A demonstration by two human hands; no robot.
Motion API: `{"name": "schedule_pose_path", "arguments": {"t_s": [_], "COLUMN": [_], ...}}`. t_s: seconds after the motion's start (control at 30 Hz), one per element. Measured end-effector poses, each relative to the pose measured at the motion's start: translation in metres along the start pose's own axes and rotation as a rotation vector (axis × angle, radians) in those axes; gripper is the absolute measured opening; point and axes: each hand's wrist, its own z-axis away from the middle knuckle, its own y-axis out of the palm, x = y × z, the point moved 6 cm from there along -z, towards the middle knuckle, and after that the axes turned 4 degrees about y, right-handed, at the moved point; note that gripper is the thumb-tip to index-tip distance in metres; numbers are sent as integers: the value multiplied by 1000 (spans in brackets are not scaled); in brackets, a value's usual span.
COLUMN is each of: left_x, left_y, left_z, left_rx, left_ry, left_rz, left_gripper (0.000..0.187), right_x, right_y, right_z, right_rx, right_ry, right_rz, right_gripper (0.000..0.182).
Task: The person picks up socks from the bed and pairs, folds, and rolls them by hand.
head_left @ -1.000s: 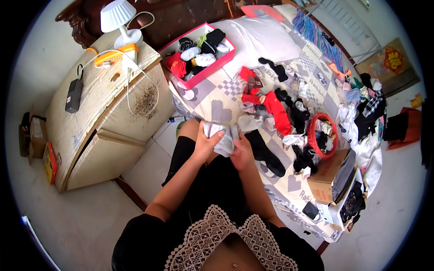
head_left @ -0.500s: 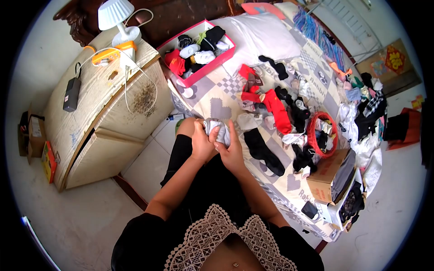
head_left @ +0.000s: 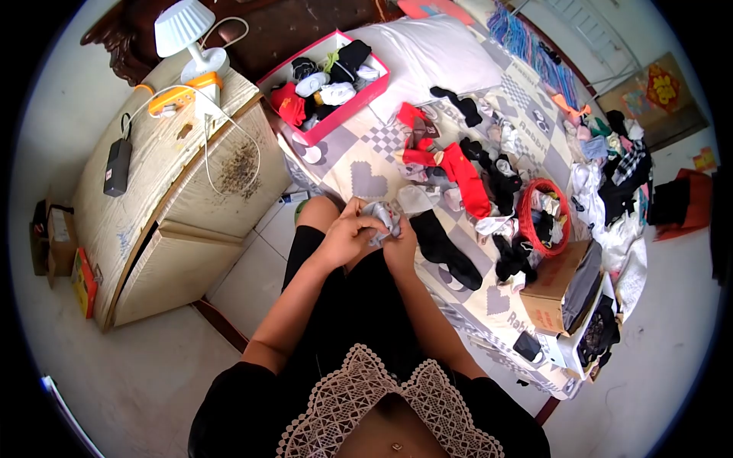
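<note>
A light grey sock (head_left: 384, 216), bunched up into a small bundle, is held between both hands above my lap. My left hand (head_left: 351, 235) grips its left side with bent fingers. On the other side, my right hand (head_left: 400, 243) is closed around its lower right part. Just right of my hands a long black sock (head_left: 447, 252) lies flat on the bed. A pale sock (head_left: 418, 199) lies behind them, and red socks (head_left: 466, 183) are spread farther back among several dark ones.
A pink-edged box (head_left: 328, 126) of rolled socks stands near the pillow (head_left: 427, 61). To the right are a red basket (head_left: 546, 248), a cardboard box (head_left: 553, 294), a phone (head_left: 527, 346) and heaped clothes (head_left: 611, 183). A wooden cabinet (head_left: 172, 206) with a lamp (head_left: 187, 34) stands left.
Both hands have shifted slightly right with the grey sock. My left hand has turned across it, and the bundle looks more folded over. The view has tilted a little.
</note>
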Motion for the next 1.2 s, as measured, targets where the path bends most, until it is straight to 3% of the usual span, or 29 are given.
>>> {"name": "schedule_pose_path", "arguments": {"t_s": [0.1, 0.23, 0.27, 0.33, 0.4, 0.47, 0.53, 0.6, 0.63, 0.67, 0.73, 0.8, 0.87, 0.9, 0.97, 1.07, 1.13, 1.2], "left_x": [-22, -19, -10, 8, 20, 20, 25, 34, 41, 41, 19, 35, 38, 38, 41, 66, 57, 46], "left_y": [19, 19, 15, 5, -1, 0, -3, 10, 18, 18, 25, 28, 36, 37, 37, 33, 28, 7], "left_z": [1, 1, 3, 8, 13, 16, 21, 18, 21, 22, 18, 17, 20, 21, 25, 33, 24, 8], "left_rx": [-123, -324, -398, -514, -584, -556, -531, -249, -257, -254, -254, -210, -163, -148, -103, -160, -203, -301], "left_ry": [67, 19, -80, -244, -348, -371, -395, -298, -375, -377, -664, -551, -639, -646, -741, -682, -718, -578], "left_rz": [-246, -435, -440, -455, -348, -333, -324, -248, 169, 169, 772, 697, 984, 977, 888, 695, 733, 500], "left_gripper": [33, 30, 29, 29, 29, 33, 37, 49, 51, 51, 48, 46, 48, 48, 50, 51, 51, 49], "right_x": [5, 19, 18, 36, 41, 44, 36, 34, 33, 33, 34, 34, 37, 35, 18, 10, 6, -15], "right_y": [-5, -8, -9, -5, -6, 0, -1, -10, -15, -17, -24, -26, -18, -20, -11, -8, -13, -34], "right_z": [1, -2, -1, 6, 13, 17, 16, 11, 8, 6, 3, 4, 10, 14, 19, 24, 19, 9], "right_rx": [-162, -210, -213, -211, -215, -127, -143, -193, -213, -215, -220, -215, -69, -84, 78, 219, 183, 3], "right_ry": [-47, 68, 69, -151, -181, -146, -139, -155, -102, -99, -127, -109, -119, -114, 102, 92, 92, -36], "right_rz": [197, 112, 115, 113, 142, 351, 291, 246, 250, 249, 134, 94, 66, 60, -325, -488, -500, -100], "right_gripper": [35, 35, 35, 37, 41, 46, 49, 46, 44, 44, 45, 42, 40, 40, 37, 35, 30, 26]}}
